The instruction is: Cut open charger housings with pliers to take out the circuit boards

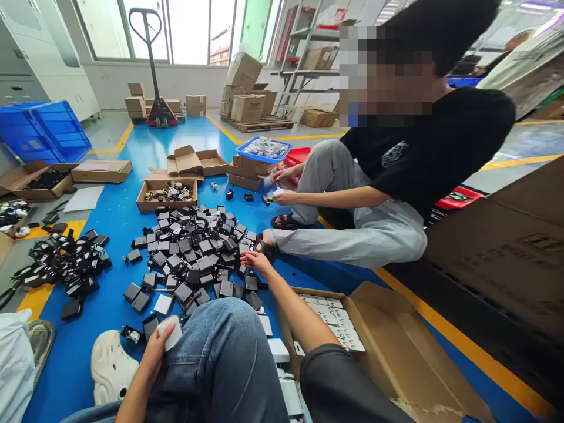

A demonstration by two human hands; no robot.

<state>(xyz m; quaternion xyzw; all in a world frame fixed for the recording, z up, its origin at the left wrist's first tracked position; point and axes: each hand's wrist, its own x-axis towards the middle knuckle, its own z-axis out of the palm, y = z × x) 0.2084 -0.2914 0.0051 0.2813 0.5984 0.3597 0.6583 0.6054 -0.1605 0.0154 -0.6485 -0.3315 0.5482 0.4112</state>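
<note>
My left hand is closed around a small white block with rounded corners, beside my bent knee. My right hand reaches out to the right edge of a heap of dark grey box-shaped adapters, its fingers stretched and apart. The fingertips are close to a grey adapter; whether they touch it I cannot tell. A single white block lies at the near side of the heap. An opened dark casing sits near my left hand.
A co-worker sits opposite, handling a small item. An open carton of white blocks stands by my right arm; more white blocks lie beside it. Left are a black cabled pile and blue crates. A carton of parts stands behind the heap.
</note>
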